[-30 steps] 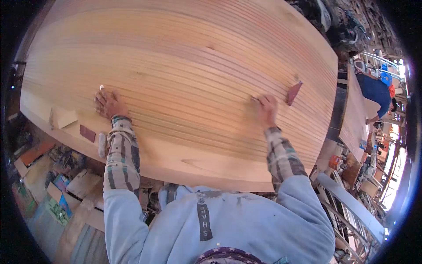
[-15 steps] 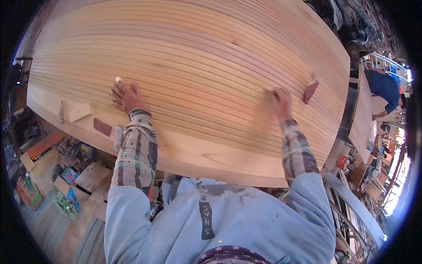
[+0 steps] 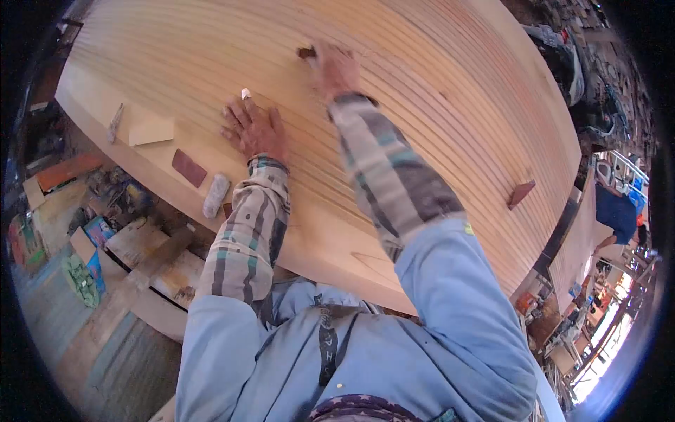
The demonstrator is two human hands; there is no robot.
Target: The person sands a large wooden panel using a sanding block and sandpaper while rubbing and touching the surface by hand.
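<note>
Apparently right hand [image 3: 337,72] grips dark piece [image 3: 305,53] on grooved wooden panel [image 3: 450,141]; left hand [image 3: 260,131] lies spread nearby. Sideways shift of left sleeve [image 3: 247,228] could knock pale roll [image 3: 216,196] off panel's near edge.

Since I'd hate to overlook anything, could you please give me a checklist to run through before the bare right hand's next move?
1. Bare left hand resting on the ridged, light-brown wooden panel: ok, spread out on it.
2. Small dark-brown piece held in the bare right hand: ok, it shows at the fingertips.
3. Panel's finish beneath that hand: cannot tell, hidden and blurred.
4. Folded dark-red sheet clear of both hands: ok, lying apart toward the panel's right side.
5. Whitish cylindrical roll free of the plaid left sleeve: cannot tell, lying close beside it.
</note>
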